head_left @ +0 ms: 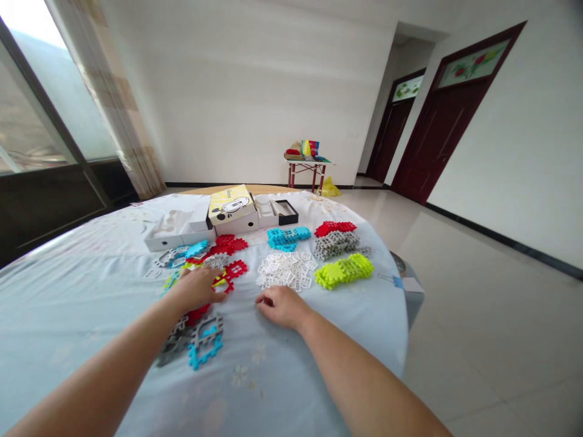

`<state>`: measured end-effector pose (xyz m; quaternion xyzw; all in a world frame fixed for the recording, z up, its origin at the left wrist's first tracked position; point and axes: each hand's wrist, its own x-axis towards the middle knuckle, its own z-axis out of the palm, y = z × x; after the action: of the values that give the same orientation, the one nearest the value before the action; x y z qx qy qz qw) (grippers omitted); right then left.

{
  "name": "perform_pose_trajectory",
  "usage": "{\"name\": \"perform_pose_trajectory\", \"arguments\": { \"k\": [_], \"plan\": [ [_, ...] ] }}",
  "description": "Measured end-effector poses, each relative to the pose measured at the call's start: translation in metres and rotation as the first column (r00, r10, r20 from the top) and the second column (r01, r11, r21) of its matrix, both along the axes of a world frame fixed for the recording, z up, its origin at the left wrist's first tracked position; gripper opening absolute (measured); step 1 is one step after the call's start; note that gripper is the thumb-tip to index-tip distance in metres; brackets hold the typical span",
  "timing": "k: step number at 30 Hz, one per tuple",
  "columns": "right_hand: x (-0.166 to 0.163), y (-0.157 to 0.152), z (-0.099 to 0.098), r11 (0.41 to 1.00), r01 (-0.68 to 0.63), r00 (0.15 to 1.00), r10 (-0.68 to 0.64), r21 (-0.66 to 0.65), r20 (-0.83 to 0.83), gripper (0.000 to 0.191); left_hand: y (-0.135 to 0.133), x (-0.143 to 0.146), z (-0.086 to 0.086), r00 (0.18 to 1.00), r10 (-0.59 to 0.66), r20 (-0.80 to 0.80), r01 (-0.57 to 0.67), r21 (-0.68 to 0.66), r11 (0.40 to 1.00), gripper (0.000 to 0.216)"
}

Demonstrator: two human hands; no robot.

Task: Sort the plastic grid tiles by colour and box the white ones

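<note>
The mixed pile of plastic pieces lies on the cloth-covered desk, beneath and around the left hand on my feed. Left fingers: loosely spread, thumb apart; I cannot confirm fingertip contact, as the hand covers part of the pile. Right hand: fingers curled inward, just short of the white pieces; I cannot tell whether they hold anything. Both forearms are cut off at the frame edge. Beyond the pile stands a yellow-topped box
</note>
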<state>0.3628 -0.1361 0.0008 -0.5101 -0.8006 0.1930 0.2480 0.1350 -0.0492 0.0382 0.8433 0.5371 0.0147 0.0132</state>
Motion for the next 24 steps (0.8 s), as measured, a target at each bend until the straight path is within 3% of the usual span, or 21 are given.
{"name": "perform_pose_trajectory", "arguments": {
  "k": [8, 14, 20, 24],
  "plan": [
    [0.000, 0.000, -0.002, 1.000, 0.000, 1.000, 0.000, 0.007, -0.006, 0.021, 0.003, 0.005, -0.003, 0.952, 0.015, 0.307, -0.030, 0.043, 0.999, 0.064],
    [0.000, -0.001, -0.001, 1.000, 0.003, 0.999, -0.003, -0.001, -0.044, 0.021, -0.008, 0.015, -0.001, 0.884, 0.022, 0.467, -0.047, 0.043, 0.998, 0.055],
    [-0.003, -0.001, 0.001, 0.996, 0.074, 0.950, -0.057, 0.045, -0.308, 0.024, -0.023, 0.021, -0.009, 0.761, -0.058, 0.647, 0.043, 0.039, 0.998, 0.048],
    [-0.005, 0.002, 0.000, 0.987, 0.139, 0.836, -0.164, -0.086, -0.524, 0.032, -0.037, 0.030, -0.009, 0.687, -0.092, 0.721, 0.101, 0.030, 0.994, 0.048]
  ]
}}
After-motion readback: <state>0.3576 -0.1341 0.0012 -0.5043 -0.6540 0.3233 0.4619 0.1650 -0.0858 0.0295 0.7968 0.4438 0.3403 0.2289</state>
